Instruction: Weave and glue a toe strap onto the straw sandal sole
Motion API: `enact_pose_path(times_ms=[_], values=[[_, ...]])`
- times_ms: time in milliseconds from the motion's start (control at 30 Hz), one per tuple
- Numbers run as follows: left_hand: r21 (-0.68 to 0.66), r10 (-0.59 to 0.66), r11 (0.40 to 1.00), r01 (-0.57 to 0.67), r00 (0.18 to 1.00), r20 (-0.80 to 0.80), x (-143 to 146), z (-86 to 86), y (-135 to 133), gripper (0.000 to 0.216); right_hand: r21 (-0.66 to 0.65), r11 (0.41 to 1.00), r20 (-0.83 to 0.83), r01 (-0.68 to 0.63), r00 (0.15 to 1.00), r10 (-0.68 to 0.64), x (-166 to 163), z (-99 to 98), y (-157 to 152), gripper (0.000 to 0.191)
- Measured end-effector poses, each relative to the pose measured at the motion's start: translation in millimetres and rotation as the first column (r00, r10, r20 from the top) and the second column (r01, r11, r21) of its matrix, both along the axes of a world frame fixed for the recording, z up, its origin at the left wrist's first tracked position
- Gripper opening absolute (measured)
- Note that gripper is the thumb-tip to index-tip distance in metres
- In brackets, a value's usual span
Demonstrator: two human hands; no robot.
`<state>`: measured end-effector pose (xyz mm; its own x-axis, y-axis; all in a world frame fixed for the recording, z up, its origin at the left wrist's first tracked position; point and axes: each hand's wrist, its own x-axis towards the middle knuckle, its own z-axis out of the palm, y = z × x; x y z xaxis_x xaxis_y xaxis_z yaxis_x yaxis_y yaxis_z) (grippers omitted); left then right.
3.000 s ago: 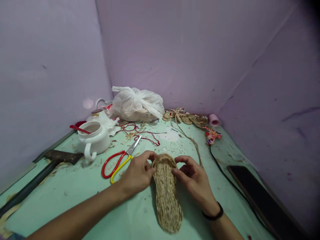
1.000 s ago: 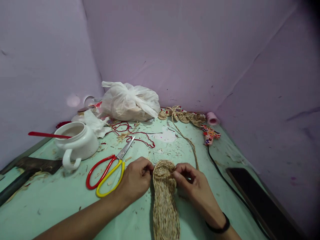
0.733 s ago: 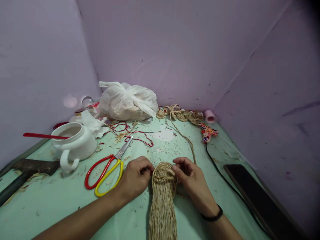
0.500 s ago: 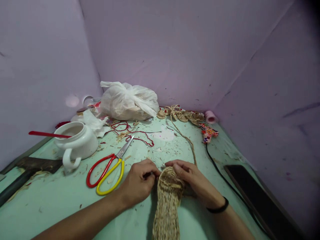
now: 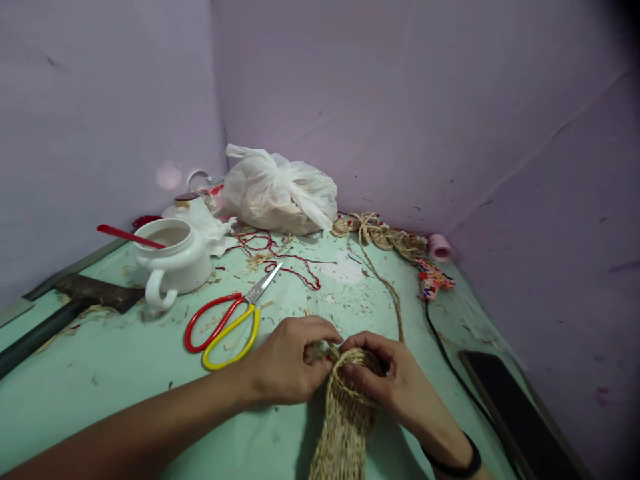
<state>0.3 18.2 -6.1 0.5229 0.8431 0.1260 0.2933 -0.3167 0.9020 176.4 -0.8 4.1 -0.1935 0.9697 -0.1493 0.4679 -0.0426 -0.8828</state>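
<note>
Head view: your left hand (image 5: 287, 360) closed, fingertips pinching far rim of woven straw sole (image 5: 345, 420). Your right hand (image 5: 387, 383) curled around same rim from other side, thumb pressed on weave. Sole lies on green desk (image 5: 100, 393), running toward you out of frame. Scissors (image 5: 227, 320) just left of your left hand. White teapot (image 5: 175, 263) farther left. Plastic bag (image 5: 280, 190) at back wall. Rope (image 5: 385, 237) beside it.
</note>
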Motion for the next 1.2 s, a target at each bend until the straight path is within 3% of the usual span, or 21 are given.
enact_pose_path(times_ms=[200,400,567,667,767,933,1000,1100,1200], values=[[0.052,-0.086,0.994,0.092,0.991,-0.103,-2.0,-3.2,7.2,0.030,-0.034,0.998,0.056,0.056,0.997,-0.054,-4.2,-3.2,-1.3,0.010],[0.180,-0.142,0.968,0.177,0.971,-0.194,-5.7,-2.6,12.5,0.019,-0.066,0.997,-0.016,0.049,0.999,-0.050,-7.8,-3.8,-2.3,0.008],[0.197,-0.163,0.956,0.217,0.953,-0.257,-4.4,-2.2,12.6,0.016,-0.131,0.991,-0.127,0.006,0.992,-0.023,-10.8,-3.4,-2.6,0.008],[0.140,-0.201,0.962,0.236,0.953,-0.227,-3.8,-3.4,12.1,0.020,-0.145,0.989,-0.157,0.000,0.987,-0.023,-12.7,-3.4,-3.3,0.008],[-0.020,-0.280,0.960,0.280,0.945,-0.167,-4.8,-5.9,13.7,0.022,-0.149,0.989,-0.172,0.006,0.985,-0.032,-13.3,-4.0,-3.6,0.011],[-0.213,-0.415,0.898,0.385,0.903,-0.112,-7.9,-7.3,19.5,0.019,-0.152,0.988,-0.199,-0.038,0.980,0.007,-12.9,-6.5,-3.4,0.013],[-0.181,-0.413,0.905,0.384,0.895,-0.169,-8.5,-5.7,20.0,0.016,-0.139,0.989,-0.198,-0.053,0.980,0.025,-13.5,-7.5,-3.3,0.011],[0.000,-0.374,0.919,0.395,0.870,-0.323,-8.9,0.0,16.9,0.012,-0.135,0.988,-0.209,-0.069,0.977,0.040,-14.8,-8.7,-3.7,0.010],[0.188,-0.306,0.880,0.436,0.823,-0.478,-9.1,7.1,11.5,0.009,-0.141,0.987,-0.216,-0.072,0.976,0.040,-15.0,-9.8,-4.7,0.011]])
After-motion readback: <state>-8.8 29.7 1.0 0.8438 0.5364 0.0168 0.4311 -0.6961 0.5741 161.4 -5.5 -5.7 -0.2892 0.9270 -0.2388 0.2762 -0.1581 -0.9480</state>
